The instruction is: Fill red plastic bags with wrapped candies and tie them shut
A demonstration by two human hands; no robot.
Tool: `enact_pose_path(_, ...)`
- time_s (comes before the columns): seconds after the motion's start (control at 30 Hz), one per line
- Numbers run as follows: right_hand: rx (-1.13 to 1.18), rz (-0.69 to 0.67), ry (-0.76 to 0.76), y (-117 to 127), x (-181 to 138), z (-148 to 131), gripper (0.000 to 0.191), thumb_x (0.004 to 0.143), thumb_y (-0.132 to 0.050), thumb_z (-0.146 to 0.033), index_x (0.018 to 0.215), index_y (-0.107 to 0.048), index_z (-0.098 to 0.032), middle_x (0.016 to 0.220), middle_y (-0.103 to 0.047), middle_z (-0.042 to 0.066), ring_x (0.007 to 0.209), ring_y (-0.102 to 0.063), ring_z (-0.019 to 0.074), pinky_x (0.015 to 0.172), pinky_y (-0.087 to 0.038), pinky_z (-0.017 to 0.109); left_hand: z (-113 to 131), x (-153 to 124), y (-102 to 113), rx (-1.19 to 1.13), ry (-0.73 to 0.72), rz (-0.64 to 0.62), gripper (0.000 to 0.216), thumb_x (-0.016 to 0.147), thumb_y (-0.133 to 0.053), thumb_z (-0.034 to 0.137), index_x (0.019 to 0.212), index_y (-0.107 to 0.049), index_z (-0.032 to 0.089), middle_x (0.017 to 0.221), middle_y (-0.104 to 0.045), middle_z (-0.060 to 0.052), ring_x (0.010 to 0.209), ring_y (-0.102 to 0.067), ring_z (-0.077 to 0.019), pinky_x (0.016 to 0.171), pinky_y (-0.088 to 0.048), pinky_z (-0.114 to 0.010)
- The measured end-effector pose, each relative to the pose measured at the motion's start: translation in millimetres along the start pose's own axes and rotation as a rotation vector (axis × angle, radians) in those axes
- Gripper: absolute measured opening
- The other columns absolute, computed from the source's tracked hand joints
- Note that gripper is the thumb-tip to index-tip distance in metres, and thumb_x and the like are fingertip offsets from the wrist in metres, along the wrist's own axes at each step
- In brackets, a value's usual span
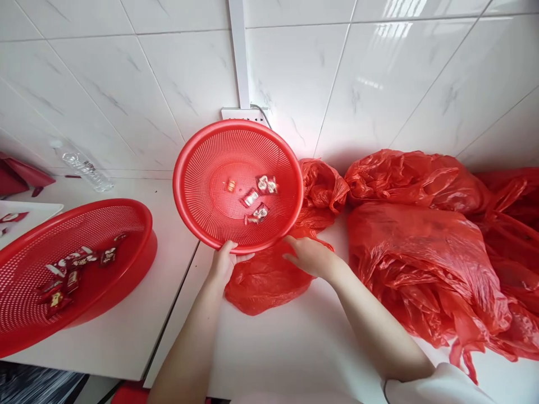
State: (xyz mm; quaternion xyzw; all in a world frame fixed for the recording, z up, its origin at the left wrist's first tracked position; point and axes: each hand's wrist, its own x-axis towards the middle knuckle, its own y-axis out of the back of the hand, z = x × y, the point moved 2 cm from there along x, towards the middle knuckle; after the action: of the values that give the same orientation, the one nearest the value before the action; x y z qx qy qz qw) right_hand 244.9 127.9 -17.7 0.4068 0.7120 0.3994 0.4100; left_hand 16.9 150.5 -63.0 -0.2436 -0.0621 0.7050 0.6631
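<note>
A round red mesh basket (197, 168) stands tilted up toward me, with several small red-wrapped candies (256, 199) lying in its bottom. My left hand (224, 262) grips the basket's near rim, thumb over the edge. My right hand (309, 255) lies just below the rim at the right, fingers curled on a red plastic bag (265, 280) that lies flat under the basket. Whether that hand also touches the rim is unclear.
A second red mesh basket (126, 264) with several candies sits on the white table at the left. A heap of red plastic bags (425, 247) fills the right side. A clear water bottle (86, 168) lies by the tiled wall. A wall socket (246, 114) sits behind the basket.
</note>
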Motion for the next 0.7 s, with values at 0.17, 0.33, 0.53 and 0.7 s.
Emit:
enact_pose_path(0.17, -0.047, -0.098, -0.139, -1, 1, 7, 0.060, 0.090, -0.051, -0.042, 0.136, -0.043, -0.005, 0.107, -0.067, 0.023, 0.097, -0.066, 0.0331, 0.072, -0.047, 0.036, -4, -2, -5, -0.044, 0.041, -0.069, 0.022, 0.070, -0.059, 0.020, 0.091, -0.060, 0.014, 0.107, -0.069, -0.010, 0.106, -0.064, -0.0306, 0.086, -0.057, -0.052)
enact_pose_path(0.33, -0.062, 0.168, -0.064, 24, -12, 0, 0.034, 0.097, -0.038, -0.036, 0.086, -0.065, -0.019, 0.080, -0.069, 0.009, 0.075, -0.066, 0.0231, 0.066, -0.043, 0.030, -7, -5, -7, -0.024, -0.026, -0.098, 0.044, 0.071, -0.061, 0.020, 0.114, -0.058, 0.016, 0.115, -0.067, -0.010, 0.110, -0.063, -0.0322, 0.085, -0.057, -0.051)
enact_pose_path(0.53, 0.021, 0.541, 0.224, 18, -1, -9, 0.047, 0.097, -0.041, -0.044, 0.134, -0.047, -0.014, 0.135, -0.054, 0.017, 0.124, -0.051, 0.0277, 0.103, -0.039, 0.043, -13, -22, -20, 0.083, 0.002, -0.242, 0.049, 0.077, -0.061, 0.022, 0.126, -0.055, 0.022, 0.123, -0.065, -0.008, 0.110, -0.064, -0.0315, 0.081, -0.059, -0.045)
enact_pose_path(0.7, 0.026, 0.428, 0.398, -7, 15, -17, 0.048, 0.098, -0.041, -0.044, 0.138, -0.046, -0.017, 0.141, -0.050, 0.015, 0.130, -0.047, 0.0270, 0.116, -0.014, 0.058, -20, -28, -26, 0.135, 0.043, -0.294, 0.041, 0.079, -0.059, 0.024, 0.120, -0.060, 0.021, 0.129, -0.062, -0.009, 0.113, -0.062, -0.0328, 0.080, -0.059, -0.044)
